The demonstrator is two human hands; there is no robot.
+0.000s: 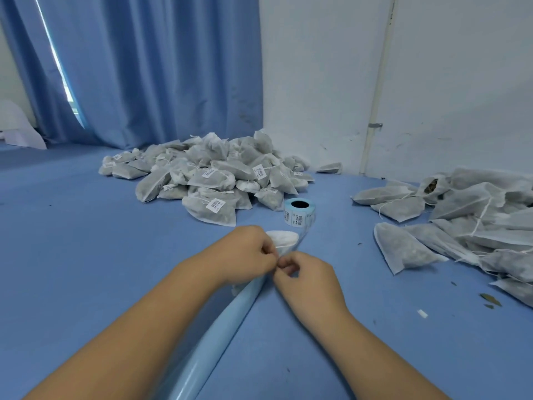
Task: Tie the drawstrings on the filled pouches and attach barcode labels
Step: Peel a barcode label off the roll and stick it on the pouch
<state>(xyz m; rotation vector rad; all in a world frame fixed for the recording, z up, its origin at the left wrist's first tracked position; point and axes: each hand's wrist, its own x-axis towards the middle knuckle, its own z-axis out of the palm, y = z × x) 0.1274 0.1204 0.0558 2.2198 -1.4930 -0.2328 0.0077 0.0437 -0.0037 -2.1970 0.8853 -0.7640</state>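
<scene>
Pinch grip, narrow on both sides: left hand and right hand meet fingertip to fingertip at the neck of a pouch, mid-tabletop; string or label between them, I cannot tell. Backing strip trails to 6 o'clock. Cloth looks light, soft, crumply: hold the neck. Label roll sits just beyond at 12; labelled pile farther, unlabelled pile at 2.
</scene>
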